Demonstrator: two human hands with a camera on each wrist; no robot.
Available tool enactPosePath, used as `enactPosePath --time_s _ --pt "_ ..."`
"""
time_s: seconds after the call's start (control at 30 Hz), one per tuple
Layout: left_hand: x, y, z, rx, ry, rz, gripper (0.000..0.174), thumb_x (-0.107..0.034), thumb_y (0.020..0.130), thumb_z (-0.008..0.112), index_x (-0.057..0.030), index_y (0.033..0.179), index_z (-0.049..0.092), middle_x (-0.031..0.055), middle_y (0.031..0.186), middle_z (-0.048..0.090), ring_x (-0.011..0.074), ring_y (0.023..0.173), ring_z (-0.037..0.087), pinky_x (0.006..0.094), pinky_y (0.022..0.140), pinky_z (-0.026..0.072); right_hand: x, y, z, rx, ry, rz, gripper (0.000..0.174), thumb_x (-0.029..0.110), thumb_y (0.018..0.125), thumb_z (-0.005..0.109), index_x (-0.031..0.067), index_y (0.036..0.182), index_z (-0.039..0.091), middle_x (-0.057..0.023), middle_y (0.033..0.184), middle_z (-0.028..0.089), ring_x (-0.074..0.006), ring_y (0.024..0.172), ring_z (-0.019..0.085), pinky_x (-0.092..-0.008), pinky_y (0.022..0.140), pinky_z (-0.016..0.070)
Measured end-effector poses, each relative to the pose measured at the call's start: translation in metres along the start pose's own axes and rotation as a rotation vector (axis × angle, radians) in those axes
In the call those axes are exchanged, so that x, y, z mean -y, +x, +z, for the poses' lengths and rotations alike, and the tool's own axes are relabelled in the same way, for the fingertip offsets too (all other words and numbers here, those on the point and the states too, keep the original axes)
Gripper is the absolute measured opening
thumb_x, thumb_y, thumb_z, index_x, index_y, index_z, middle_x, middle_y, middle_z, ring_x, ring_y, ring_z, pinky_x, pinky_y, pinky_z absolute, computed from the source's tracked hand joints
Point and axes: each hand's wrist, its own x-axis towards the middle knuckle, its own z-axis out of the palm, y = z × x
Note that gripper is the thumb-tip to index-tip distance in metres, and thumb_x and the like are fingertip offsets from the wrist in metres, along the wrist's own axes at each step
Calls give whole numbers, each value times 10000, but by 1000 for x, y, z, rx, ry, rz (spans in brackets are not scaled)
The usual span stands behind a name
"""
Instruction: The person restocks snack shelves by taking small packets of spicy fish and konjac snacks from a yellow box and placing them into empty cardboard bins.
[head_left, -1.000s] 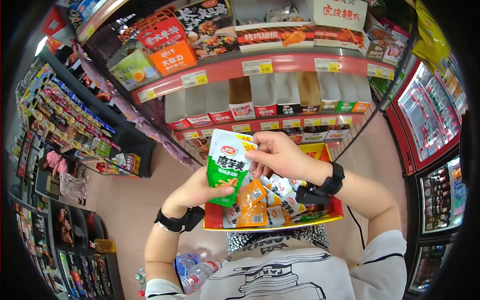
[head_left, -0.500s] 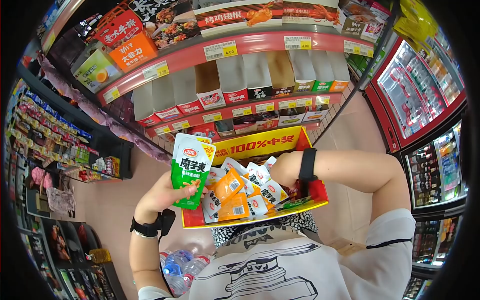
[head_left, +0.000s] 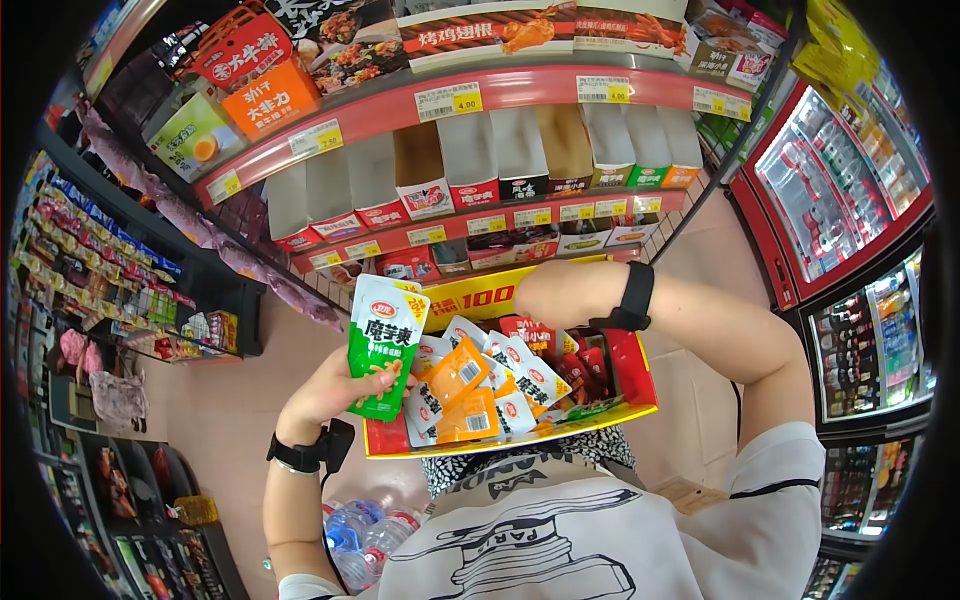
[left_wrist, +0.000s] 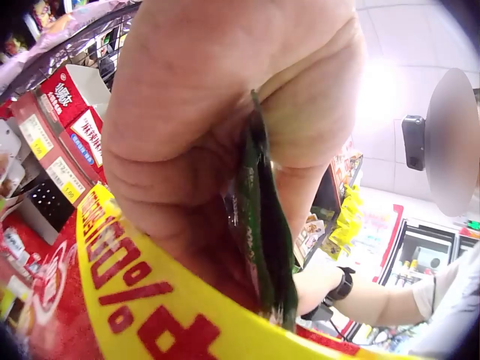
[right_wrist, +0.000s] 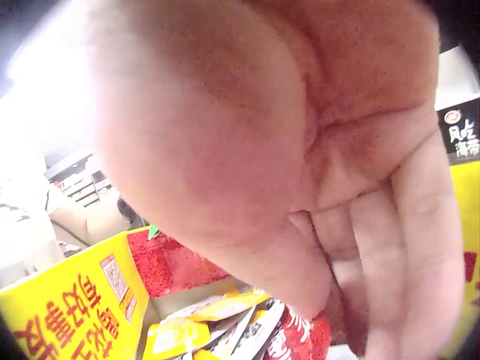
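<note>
My left hand (head_left: 325, 392) grips a green-and-white snack pouch (head_left: 385, 345) upright beside the left end of the box, thumb across its lower front. A second white edge shows behind the pouch's top. In the left wrist view the pouch (left_wrist: 266, 240) appears edge-on between thumb and fingers. Over the far side of the yellow-and-red display box (head_left: 470, 292) is my right hand (head_left: 558, 292). Its thumb and curled fingers pinch a red snack packet (head_left: 530, 335), partly hidden by them in the right wrist view. Orange packets (head_left: 455, 372) and white packets (head_left: 540, 382) lie jumbled in the box.
A store shelf (head_left: 520, 217) ahead bears a row of open cartons (head_left: 470, 155). Snack boxes (head_left: 270, 100) stand on the tier above. Drink coolers (head_left: 830, 200) line the right, and a snack rack (head_left: 120, 260) stands left. Plastic bottles (head_left: 375, 540) are by the person's feet.
My right hand left the green pouch, reached into the box's right part, then moved up and left with the red packet. My left hand carried the pouch left, then stayed about still.
</note>
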Motion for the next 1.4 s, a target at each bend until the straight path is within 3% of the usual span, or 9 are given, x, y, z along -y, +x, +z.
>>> enactPosePath --time_s 0.2,0.37,0.53,0.73,0.77,0.9,1.0,1.2,1.4 --pt "3 2 -2 -19 -16 0 356 -86 850 627 14 1166 499 78 1040 595 225 959 623 358 843 487 -13 3 11 -133 -56 -10 122 46 712 538 9 800 612 -193 709 611 -374 711 613 -442 629 484" --pt "19 5 -12 -86 64 -10 263 -228 845 664 -74 1044 586 -31 852 602 33 740 555 174 495 335 -18 7 20 -205 -73 19 126 51 690 559 5 758 654 -203 743 638 -371 727 635 -443 615 511" --pt "23 6 -10 -76 -9 51 301 -246 833 684 -67 1065 616 0 957 647 54 836 584 209 588 409 -7 5 10 -96 -68 64 138 75 733 556 6 810 648 -203 773 640 -369 759 633 -440 637 505" --pt "3 -1 -9 -70 112 -74 315 -196 814 708 -46 1075 614 15 974 652 89 855 593 237 748 469 29 13 -15 -539 373 -19 476 334 875 579 14 1210 472 -203 876 636 -352 800 624 -417 688 488" --pt "2 -1 -7 -55 117 -43 309 -212 813 709 -44 1058 625 18 947 653 87 826 590 229 709 456 36 15 -20 -542 555 -42 480 320 891 581 12 1237 457 -183 892 639 -273 780 647 -366 657 489" --pt "5 -4 -6 -5 114 30 317 -220 811 713 -34 1056 635 26 925 658 90 823 588 239 717 463 67 29 -23 -501 1272 -175 351 165 905 579 9 1204 481 -83 867 641 -109 758 632 -243 599 493" --pt "0 -6 -4 51 99 45 311 -187 805 721 -23 1053 629 23 930 655 97 862 588 255 775 473 69 38 -17 -339 1297 -147 288 148 903 575 1 1145 521 -57 852 644 -97 687 632 -213 554 492" --pt "-9 -1 4 4 78 119 399 -197 858 661 1 1175 520 41 1045 631 94 937 576 261 830 476 71 24 -34 -490 1276 -101 159 136 913 541 -2 989 567 -48 775 637 -87 566 613 -203 470 469" --pt "-31 -2 3 -28 60 27 337 -246 940 527 -1 1170 506 106 933 656 180 681 673 243 578 521 54 4 -49 -703 1399 -104 200 178 914 563 10 1022 556 -51 805 642 -88 573 619 -201 467 469"
